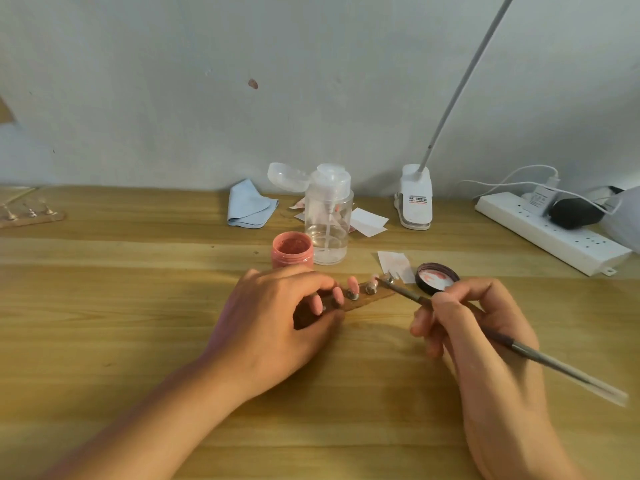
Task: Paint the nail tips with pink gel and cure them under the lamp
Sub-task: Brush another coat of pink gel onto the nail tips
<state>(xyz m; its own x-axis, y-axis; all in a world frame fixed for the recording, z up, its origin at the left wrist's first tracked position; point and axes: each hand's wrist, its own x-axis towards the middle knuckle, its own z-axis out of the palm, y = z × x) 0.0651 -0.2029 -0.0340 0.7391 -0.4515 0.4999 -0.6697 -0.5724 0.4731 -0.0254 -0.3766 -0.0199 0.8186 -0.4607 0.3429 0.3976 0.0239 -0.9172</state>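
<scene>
Entry: nail-tip coating, in progress. We record the wooden holder strip (379, 295) lying slantwise on the table (138, 306), its near end gripped by our left hand (273, 313), fingers curled over it. Nail tips (352, 284) stand on metal studs along the strip. The three nearest the left hand read as pink, the next one looks paler, and the far end is too small to tell. Our right hand (474, 327) pinches the brush (403, 293) pen-fashion, low on the shaft, with the bristles at or touching that paler tip. Supplies: an open jar of pink gel (292, 249) just behind the left hand, and its lid (437, 277), smeared pink inside, beside the right hand. By the wall are a clear pump bottle (329, 223), a blue cloth (249, 204), a clip lamp (414, 199) and a power strip (550, 233). Paper slips (394, 265) lie near the lid, and a second holder (31, 216) sits far left. Whether the clip lamp is the curing lamp we cannot tell. Handling notes, as we judge them: press the strip flat so the studs do not wobble, brace the right hand's lower fingers on the table, and draw thin strokes from base to free edge. Take little gel on the brush so none floods the stud, and avoid brushing against the wet neighbouring tips. Curing looks not yet begun.
</scene>
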